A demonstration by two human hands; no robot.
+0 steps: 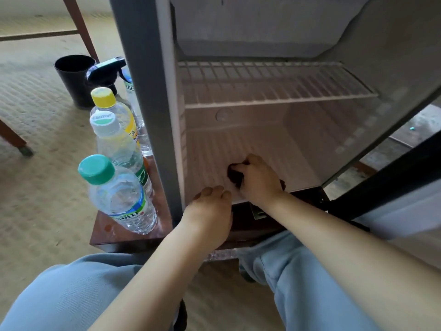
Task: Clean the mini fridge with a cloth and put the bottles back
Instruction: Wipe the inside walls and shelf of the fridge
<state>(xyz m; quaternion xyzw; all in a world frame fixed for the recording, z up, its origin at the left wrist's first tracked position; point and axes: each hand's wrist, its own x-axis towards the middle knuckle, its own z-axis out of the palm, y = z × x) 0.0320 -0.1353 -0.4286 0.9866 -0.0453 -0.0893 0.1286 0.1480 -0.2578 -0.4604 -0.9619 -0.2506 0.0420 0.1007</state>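
Observation:
The mini fridge [238, 144] stands open in front of me, its inside bare apart from a white wire shelf [274, 89]. My right hand [259, 180] grips a dark cloth [235, 175] on the ribbed fridge floor. My left hand [210, 211] rests on the front edge of the fridge floor, fingers bent over it and holding nothing. Left of the fridge stand clear plastic bottles: one with a green cap [119, 194], one with a white cap [114, 142] and one with a yellow cap [107, 103].
The bottles stand on a low dark wooden stand [107, 237] that also bears the fridge. A spray bottle [107, 70] and a black bin [74, 80] are behind them on the mat floor. The fridge door [393, 182] hangs open at right. My knees are below.

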